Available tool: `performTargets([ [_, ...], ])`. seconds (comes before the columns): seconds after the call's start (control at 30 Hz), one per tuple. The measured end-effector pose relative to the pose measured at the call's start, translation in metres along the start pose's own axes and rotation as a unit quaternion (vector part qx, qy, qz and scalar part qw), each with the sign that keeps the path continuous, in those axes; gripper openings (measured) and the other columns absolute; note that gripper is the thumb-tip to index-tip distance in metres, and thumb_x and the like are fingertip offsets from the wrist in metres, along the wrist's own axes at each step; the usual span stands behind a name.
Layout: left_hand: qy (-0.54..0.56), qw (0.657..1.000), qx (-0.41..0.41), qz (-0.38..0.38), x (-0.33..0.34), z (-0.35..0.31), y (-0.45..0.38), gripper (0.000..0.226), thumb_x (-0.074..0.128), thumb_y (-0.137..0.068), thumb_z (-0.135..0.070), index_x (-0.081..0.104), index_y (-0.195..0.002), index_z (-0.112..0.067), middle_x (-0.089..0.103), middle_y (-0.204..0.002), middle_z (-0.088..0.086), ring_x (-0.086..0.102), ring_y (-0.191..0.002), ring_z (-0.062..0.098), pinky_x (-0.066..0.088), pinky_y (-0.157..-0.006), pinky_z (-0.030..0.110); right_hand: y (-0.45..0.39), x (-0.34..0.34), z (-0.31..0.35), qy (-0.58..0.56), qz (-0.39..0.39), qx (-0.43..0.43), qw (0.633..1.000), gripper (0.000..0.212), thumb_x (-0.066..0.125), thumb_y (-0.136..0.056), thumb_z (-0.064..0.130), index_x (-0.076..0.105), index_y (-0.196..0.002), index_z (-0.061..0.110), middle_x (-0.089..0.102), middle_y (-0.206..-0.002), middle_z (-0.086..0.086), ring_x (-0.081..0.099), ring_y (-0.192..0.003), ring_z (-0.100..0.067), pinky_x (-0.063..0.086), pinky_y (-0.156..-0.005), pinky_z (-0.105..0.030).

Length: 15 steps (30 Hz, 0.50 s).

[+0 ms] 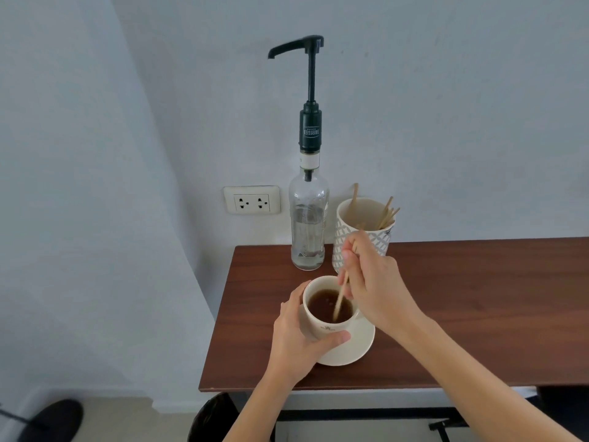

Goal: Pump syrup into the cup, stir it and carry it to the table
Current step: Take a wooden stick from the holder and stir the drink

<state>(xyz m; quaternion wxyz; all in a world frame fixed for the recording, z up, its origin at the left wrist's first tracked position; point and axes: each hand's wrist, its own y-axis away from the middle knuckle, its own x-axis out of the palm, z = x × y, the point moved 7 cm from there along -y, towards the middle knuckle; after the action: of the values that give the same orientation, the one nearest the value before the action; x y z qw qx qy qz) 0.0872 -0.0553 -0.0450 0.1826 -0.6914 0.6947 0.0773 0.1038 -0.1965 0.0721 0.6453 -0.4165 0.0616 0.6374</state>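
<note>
Your left hand [296, 339] wraps the cup [328, 309] to steady it while your right hand [371, 282] pinches the stirrer [340, 299], dipped in the drink.

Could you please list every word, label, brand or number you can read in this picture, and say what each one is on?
"TEISSEIRE": white letters on the dark pump collar of the syrup bottle.
A small line above that word: too small to read.
White band on the bottle neck: mark at its left edge, illegible.
Small emblem on the cup: too blurred to read.
</note>
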Motion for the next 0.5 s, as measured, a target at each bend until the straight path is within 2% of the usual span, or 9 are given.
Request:
performTargets([
  [0.1,-0.003,1.0,-0.001,0.001,0.0,0.0,0.0,0.092,0.092,-0.057,-0.053,0.044,-0.135,-0.054,0.062,-0.131,-0.027,0.056,-0.13,0.012,0.05,-0.108,0.047,0.001,0.007,0.005,-0.048,-0.025,-0.005,0.999,0.012,0.04,-0.105,0.015,0.045,-0.098,0.024,0.07,-0.072,-0.004,0.07,-0.062,-0.012,0.059,-0.062,-0.028],
  [0.2,0.002,1.0,-0.004,-0.001,0.0,0.001,0.0,0.092,0.092,-0.055,-0.052,0.045,-0.134,-0.054,0.062,-0.131,-0.028,0.055,-0.131,0.011,0.049,-0.11,0.047,-0.006,0.0,0.004,0.012,-0.03,-0.036,0.999,0.011,0.039,-0.104,0.017,0.043,-0.097,0.024,0.065,-0.072,-0.002,0.064,-0.061,-0.011,0.056,-0.061,-0.034],
  [0.27,0.004,1.0,-0.004,-0.002,0.0,0.001,0.001,0.092,0.093,-0.055,-0.051,0.045,-0.133,-0.055,0.062,-0.131,-0.029,0.054,-0.132,0.011,0.049,-0.11,0.047,-0.008,-0.004,-0.003,0.062,-0.012,-0.024,0.998,0.01,0.038,-0.105,0.018,0.042,-0.097,0.022,0.063,-0.069,-0.001,0.063,-0.058,-0.015,0.055,-0.058,-0.037],
  [0.4,0.003,1.0,0.0,0.001,0.0,0.001,0.0,0.091,0.094,-0.057,-0.05,0.046,-0.134,-0.053,0.063,-0.13,-0.028,0.057,-0.129,0.011,0.05,-0.108,0.046,0.0,0.004,-0.002,-0.036,-0.003,0.025,0.999,0.014,0.04,-0.105,0.015,0.045,-0.095,0.023,0.07,-0.068,-0.003,0.067,-0.057,-0.01,0.055,-0.057,-0.019],
  [0.5,0.003,1.0,-0.001,0.001,0.0,0.001,0.0,0.091,0.092,-0.056,-0.052,0.045,-0.134,-0.053,0.063,-0.129,-0.028,0.057,-0.129,0.011,0.051,-0.108,0.046,0.0,0.007,0.003,-0.045,-0.031,0.0,0.999,0.014,0.042,-0.104,0.011,0.047,-0.097,0.022,0.071,-0.073,-0.005,0.071,-0.065,-0.006,0.058,-0.062,-0.022],
])
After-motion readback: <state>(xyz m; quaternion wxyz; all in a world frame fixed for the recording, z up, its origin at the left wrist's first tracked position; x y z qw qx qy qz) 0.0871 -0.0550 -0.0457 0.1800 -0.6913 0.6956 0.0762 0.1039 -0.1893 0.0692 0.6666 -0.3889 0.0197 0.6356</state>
